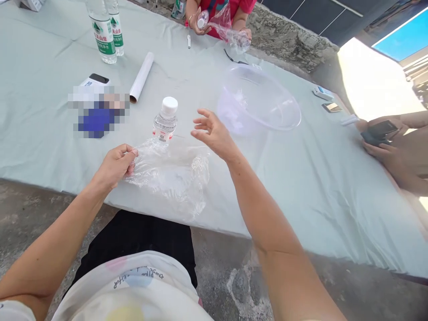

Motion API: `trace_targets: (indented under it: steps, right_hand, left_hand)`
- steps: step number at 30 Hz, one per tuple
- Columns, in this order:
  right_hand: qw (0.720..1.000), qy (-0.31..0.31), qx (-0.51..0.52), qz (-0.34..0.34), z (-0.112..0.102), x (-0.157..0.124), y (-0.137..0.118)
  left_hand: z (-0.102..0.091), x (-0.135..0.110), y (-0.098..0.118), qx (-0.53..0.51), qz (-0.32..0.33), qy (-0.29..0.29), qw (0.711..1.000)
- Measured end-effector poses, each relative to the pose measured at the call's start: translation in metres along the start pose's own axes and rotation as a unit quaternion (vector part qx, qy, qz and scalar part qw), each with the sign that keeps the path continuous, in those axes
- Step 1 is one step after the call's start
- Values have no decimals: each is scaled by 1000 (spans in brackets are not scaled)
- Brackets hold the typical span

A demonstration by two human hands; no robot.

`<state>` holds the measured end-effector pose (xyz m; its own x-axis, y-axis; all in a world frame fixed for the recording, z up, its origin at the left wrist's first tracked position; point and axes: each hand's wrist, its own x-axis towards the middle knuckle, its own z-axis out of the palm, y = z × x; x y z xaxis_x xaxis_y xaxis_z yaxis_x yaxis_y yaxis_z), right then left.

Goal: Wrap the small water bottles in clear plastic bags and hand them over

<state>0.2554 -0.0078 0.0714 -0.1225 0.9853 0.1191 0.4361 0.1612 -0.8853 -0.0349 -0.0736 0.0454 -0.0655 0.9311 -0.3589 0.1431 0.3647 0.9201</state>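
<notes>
My left hand (117, 165) pinches the left edge of a sheet of clear plastic film (170, 178), which lies crumpled on the table near its front edge. Just beyond the film stands a small clear bottle (164, 125) with a white cap and a red-and-white label, upright. To the right of that bottle, my right hand (214, 133) is raised with its fingers apart and nothing in them. A gap separates it from both the bottle and the film.
A roll of film (142, 78) lies behind the bottle, with two large water bottles (103, 40) at back left. A translucent basin (261, 100) stands to the right. Opposite, a person in red (217, 20) handles film and a bottle; another person's hands (384, 133) hold a phone.
</notes>
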Motion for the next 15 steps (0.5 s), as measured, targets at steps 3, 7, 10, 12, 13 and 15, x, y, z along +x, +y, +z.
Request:
trace_targets:
  steps: [3,7,10,12,13,15]
  right_hand:
    - [990,-123,48,-44,43,9,-23]
    - [985,-130,105,-38,77,32,-23]
    - [994,-12,100,-39,71,40,-17]
    - [992,66,79,-66,51,35,-21]
    - [989,99,72,-84,36,29,-25]
    - [979,156,66,-110,5,11,-37]
  left_hand:
    - [2,0,3,-66,-4,-10,998]
    - [8,2,7,-105,-45,-19,993]
    - [11,8,7,-106,-57,-16,993]
    - [14,14,8,-84,-61,-10,995]
    - [15,18,9,-69,-62,-8,996]
    - [18,25,12,-39,-69,-7,997]
